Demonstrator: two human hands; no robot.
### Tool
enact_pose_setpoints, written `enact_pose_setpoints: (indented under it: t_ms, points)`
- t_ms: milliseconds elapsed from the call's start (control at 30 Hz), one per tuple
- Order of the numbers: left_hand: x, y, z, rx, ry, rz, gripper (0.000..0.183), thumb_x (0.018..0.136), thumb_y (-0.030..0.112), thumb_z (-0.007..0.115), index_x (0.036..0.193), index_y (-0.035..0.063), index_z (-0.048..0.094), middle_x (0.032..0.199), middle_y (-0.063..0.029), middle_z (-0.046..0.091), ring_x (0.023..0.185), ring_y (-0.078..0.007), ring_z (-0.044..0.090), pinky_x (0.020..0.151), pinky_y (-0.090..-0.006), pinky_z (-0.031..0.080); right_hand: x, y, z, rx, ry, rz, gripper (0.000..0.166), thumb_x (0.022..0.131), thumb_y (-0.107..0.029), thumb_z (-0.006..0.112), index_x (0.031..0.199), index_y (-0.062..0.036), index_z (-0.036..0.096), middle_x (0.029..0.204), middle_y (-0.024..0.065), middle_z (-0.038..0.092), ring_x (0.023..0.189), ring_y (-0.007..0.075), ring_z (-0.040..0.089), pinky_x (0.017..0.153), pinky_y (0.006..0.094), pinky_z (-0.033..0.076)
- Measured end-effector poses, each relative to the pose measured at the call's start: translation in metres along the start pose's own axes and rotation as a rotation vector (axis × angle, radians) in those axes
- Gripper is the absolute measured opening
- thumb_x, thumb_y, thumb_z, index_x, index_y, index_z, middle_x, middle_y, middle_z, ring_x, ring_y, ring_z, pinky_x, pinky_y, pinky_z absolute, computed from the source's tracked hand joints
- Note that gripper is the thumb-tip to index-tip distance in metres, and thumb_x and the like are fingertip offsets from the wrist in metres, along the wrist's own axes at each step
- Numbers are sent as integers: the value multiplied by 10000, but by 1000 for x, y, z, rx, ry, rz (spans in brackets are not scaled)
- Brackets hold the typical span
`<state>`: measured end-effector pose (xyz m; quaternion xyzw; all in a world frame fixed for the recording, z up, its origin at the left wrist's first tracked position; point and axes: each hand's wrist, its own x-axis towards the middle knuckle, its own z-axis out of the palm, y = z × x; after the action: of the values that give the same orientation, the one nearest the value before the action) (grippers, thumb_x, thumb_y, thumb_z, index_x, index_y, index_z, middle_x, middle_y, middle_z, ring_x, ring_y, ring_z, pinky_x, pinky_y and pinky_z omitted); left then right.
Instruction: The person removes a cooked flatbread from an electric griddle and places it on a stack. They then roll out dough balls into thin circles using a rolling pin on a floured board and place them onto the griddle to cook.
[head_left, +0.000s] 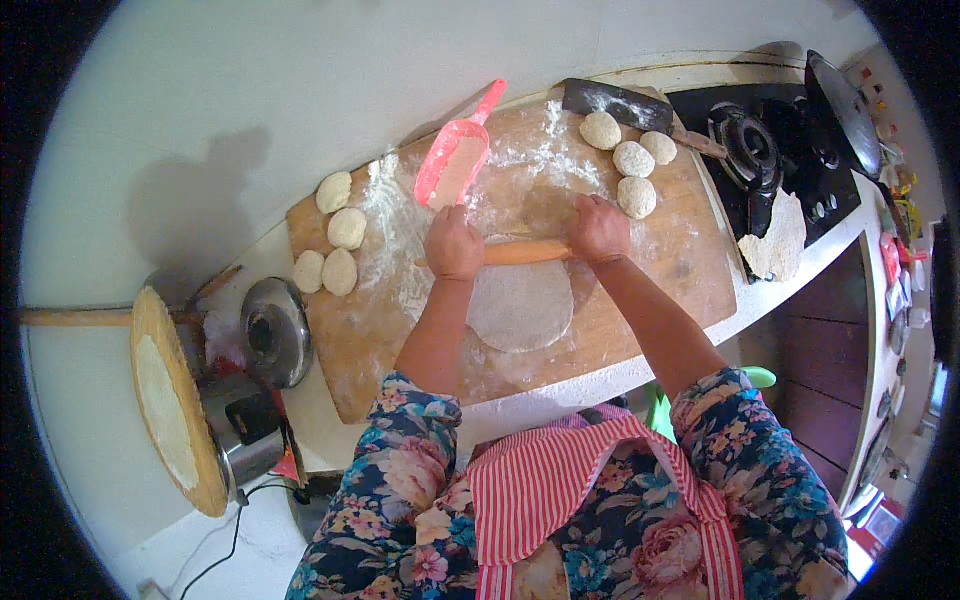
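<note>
A wooden rolling pin (525, 253) lies across the upper part of a flat, rolled-out round of dough (521, 307). My left hand (454, 244) is closed on its left end and my right hand (600, 229) on its right end. Under them is a floured wooden board (600, 330). Just beyond my left hand rests a pink plastic scoop (452, 165) with flour in it. Several dough balls (347, 229) sit at the board's left edge, and more dough balls (634, 160) lie beyond my right hand.
A cleaver-like flat blade with a wooden handle (619, 105) lies at the board's back right. Further right are a gas stove (750, 146), a pan lid (844, 112) and a torn flatbread (776, 240). At left stand a metal lid (276, 332) and a large round tan disc (172, 405).
</note>
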<state>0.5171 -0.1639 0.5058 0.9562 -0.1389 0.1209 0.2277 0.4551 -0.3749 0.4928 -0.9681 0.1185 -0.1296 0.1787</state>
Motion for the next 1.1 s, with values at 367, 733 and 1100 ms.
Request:
enact_pose_setpoints:
  t_ms: [367,733,1100]
  points:
    - [-123,-34,-24,-95,24,-52,70,738,105,519,754,37,513,787,-142,511,773,-349,503,654,-451,394,-137,1,-20,119,33,-120,212,782,-196,490,934,-81,582,784,132,591,646,314,576,549,425,472]
    - [-34,-27,7,-6,60,-53,166,697,96,531,852,40,547,832,-141,559,791,-356,550,662,-460,439,-37,4,3,153,48,-35,130,739,-211,543,756,-87,575,775,140,591,714,337,574,609,441,465]
    - [-12,-14,6,131,-62,-277,268,692,116,552,950,47,572,884,-137,576,835,-338,562,713,-451,448,15,5,13,-75,-128,-100,144,704,-185,555,814,-91,553,827,137,597,739,309,591,634,436,477]
